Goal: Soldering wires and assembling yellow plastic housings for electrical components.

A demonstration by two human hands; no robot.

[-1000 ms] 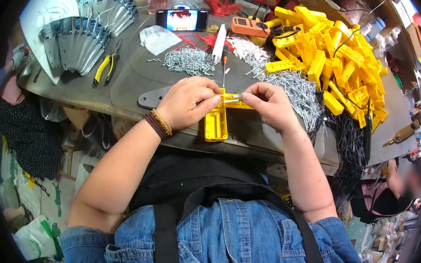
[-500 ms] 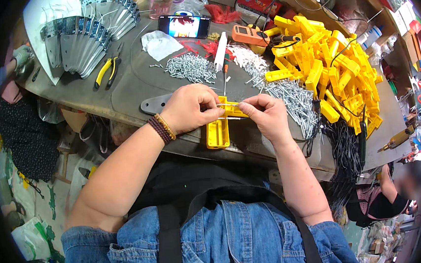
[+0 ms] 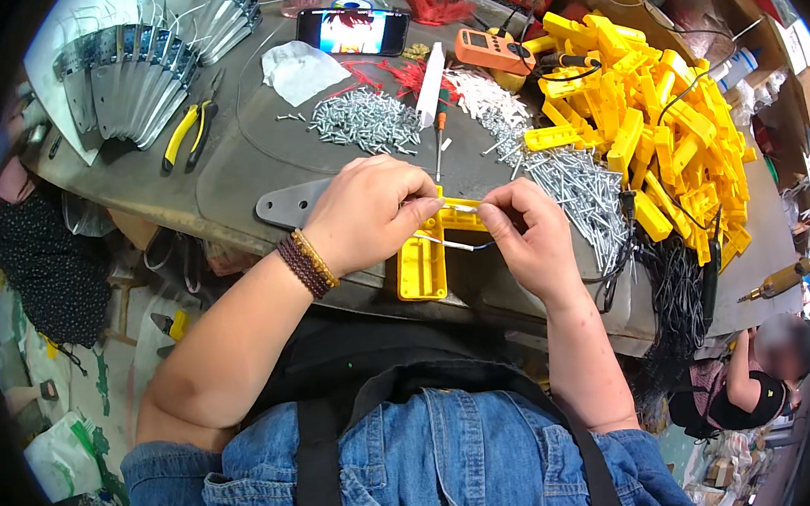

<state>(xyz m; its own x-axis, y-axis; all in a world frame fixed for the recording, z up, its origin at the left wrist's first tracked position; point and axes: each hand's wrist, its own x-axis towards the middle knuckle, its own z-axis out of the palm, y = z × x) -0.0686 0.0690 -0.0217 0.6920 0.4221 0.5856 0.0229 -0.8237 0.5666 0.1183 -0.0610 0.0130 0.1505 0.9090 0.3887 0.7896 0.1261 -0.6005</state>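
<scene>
Before me, both hands are closed in a pinch over a yellow plastic housing [image 3: 422, 273] at the table's near edge. My left hand [image 3: 370, 210] and my right hand [image 3: 529, 236] grip a thin white wire [image 3: 460, 209] stretched between their fingertips. A second stretch of white wire [image 3: 452, 243] hangs just below, toward the right fingers. Behind the wire shows another yellow plastic part [image 3: 464, 222], partly hidden by my fingers. A grey metal plate with holes [image 3: 289, 205] lies left of my left hand, partly beneath it.
Small screws [image 3: 366, 121] and long screws [image 3: 584, 203] lie in piles beyond my hands. A yellow housing heap [image 3: 647, 120] fills the right side. A screwdriver [image 3: 440, 141], pliers [image 3: 188, 137], a phone [image 3: 353, 32], an orange meter [image 3: 492, 51] and metal plates [image 3: 130, 89] stand around. Another person [image 3: 744, 388] is at lower right.
My hands have drawn slightly apart, the right one moving a little right and down. The lower white wire now slants down more. The whole view has shifted slightly.
</scene>
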